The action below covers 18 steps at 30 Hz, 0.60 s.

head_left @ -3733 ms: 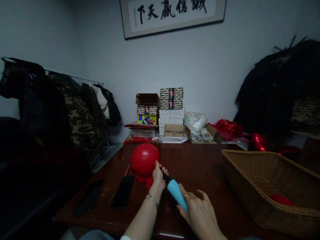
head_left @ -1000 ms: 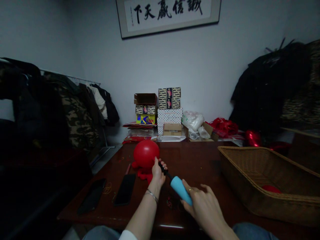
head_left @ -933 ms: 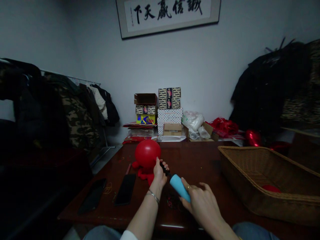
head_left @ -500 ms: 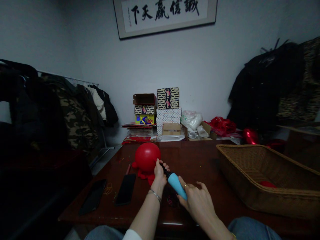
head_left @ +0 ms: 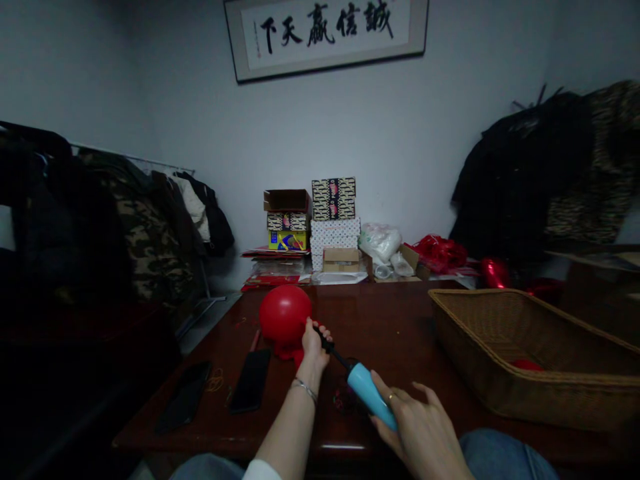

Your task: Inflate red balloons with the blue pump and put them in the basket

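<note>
A round, inflated red balloon (head_left: 285,315) rests over the table, with limp red balloons just below it. My left hand (head_left: 314,343) is closed round the balloon's neck and the black front end of a hand balloon pump (head_left: 369,395); the exact join is hidden by the fingers. The pump's light-blue barrel points down to the right, and a length of black rod shows between it and my left hand. My right hand (head_left: 417,423), wearing a ring, grips the rear of the blue barrel, some fingers loosely lifted.
On the dark red table (head_left: 380,320) lie two black phones (head_left: 251,380) and thin yellow rubber bands (head_left: 215,380). At right stands a wicker basket (head_left: 500,347) with a red item inside. Boxes (head_left: 335,240) and plastic bags (head_left: 381,243) line the far edge.
My right hand has pulled the blue barrel back to the right and down, exposing more black rod. The balloon and my left hand sit slightly further left in view.
</note>
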Motion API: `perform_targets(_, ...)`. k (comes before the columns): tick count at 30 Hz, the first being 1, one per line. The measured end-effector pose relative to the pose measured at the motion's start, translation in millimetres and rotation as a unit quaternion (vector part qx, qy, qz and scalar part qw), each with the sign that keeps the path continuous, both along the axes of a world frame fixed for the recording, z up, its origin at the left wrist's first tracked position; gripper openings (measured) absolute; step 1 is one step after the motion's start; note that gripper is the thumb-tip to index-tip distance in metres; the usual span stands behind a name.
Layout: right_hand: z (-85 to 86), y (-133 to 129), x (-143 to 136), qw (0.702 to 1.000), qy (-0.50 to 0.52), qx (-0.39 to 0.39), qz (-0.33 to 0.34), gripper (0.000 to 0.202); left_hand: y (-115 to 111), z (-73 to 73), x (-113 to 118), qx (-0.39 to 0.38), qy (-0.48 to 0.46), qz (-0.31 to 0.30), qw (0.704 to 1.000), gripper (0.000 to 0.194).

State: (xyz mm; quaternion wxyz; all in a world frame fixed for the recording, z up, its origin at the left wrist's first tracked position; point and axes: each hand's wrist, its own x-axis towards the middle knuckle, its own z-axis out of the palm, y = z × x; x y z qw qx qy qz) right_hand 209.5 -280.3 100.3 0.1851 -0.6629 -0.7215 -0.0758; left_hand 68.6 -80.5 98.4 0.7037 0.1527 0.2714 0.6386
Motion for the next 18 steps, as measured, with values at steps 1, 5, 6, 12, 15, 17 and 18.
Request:
perform_targets(1,2.0,0.0,0.0,1.000,0.000,-0.002,-0.002,0.052,-0.5,0.0,0.6,0.003,-0.001,0.002,1.000,0.033)
perform_targets(5,9.2,4.2,-1.7,1.000,-0.003,-0.008,-0.008,0.052,-4.0,1.1,3.6,0.013,0.005,0.010,1.000,0.034)
perform_targets(6,10.4,5.9,-2.5,1.000,-0.005,-0.010,-0.010,0.053,-5.4,1.7,4.4,0.014,0.011,0.011,1.000,0.034)
perform_targets(12,19.0,20.2,-12.2,1.000,-0.018,-0.019,-0.013,0.053,-15.6,3.6,11.7,0.011,0.034,0.006,0.999,0.039)
perform_targets(15,23.8,29.5,-17.9,0.999,-0.029,-0.018,-0.015,0.054,-16.5,2.1,14.2,0.013,0.045,0.003,0.999,0.041)
perform_targets(17,25.5,35.0,-21.1,0.999,-0.030,-0.016,-0.018,0.056,-15.1,0.4,14.2,0.019,0.053,0.005,0.998,0.041)
perform_targets(18,25.7,37.2,-22.7,0.999,-0.029,-0.016,-0.018,0.057,-13.9,-0.4,13.7,0.022,0.056,0.008,0.998,0.040)
